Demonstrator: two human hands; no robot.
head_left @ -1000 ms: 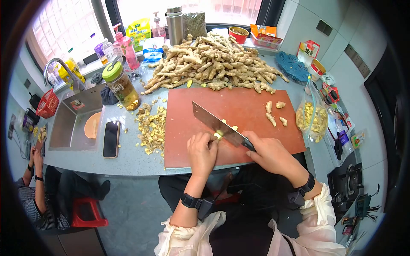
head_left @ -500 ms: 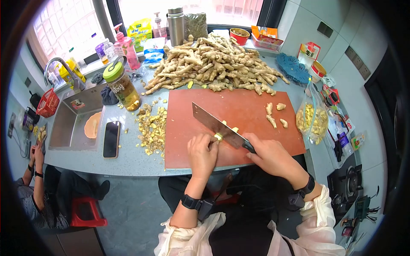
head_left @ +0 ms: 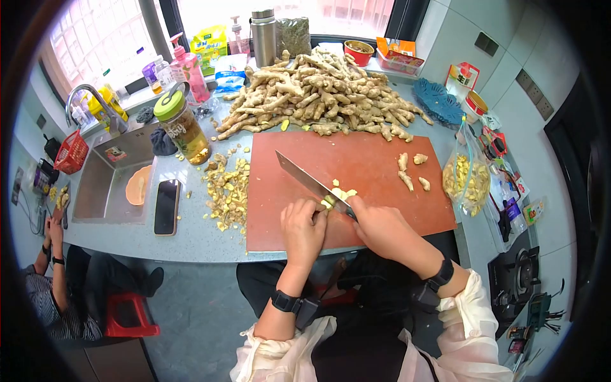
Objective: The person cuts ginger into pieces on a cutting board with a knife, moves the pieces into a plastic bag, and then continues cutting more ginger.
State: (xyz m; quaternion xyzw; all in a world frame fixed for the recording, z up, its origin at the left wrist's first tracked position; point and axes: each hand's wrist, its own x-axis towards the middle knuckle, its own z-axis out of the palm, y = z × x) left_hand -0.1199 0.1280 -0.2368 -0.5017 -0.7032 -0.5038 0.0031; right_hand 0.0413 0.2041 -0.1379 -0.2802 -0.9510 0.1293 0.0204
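My right hand (head_left: 384, 230) is closed round the handle of a cleaver (head_left: 310, 183), whose blade slants up and left over the red-brown cutting board (head_left: 286, 223). Just left of the blade's handle end, my left hand (head_left: 303, 227) is closed on a piece of ginger (head_left: 328, 202), mostly hidden by the fingers. Pale cut ginger slices (head_left: 344, 193) lie on the far side of the blade. Several small ginger pieces (head_left: 405, 173) rest at the board's right. Behind the board rises a large heap of whole ginger (head_left: 324, 89).
Ginger scraps (head_left: 227, 191) lie left of the board, beside a phone (head_left: 167, 207) and a green-lidded jar (head_left: 182, 130). A bag of cut ginger (head_left: 466, 175) stands at the right. Far left are a sink (head_left: 105, 191) and another person's hands (head_left: 54, 230).
The cleaver and my right hand have moved left and slightly down, toward my left hand. More cut ginger shows behind the blade. My left hand stays nearly in place.
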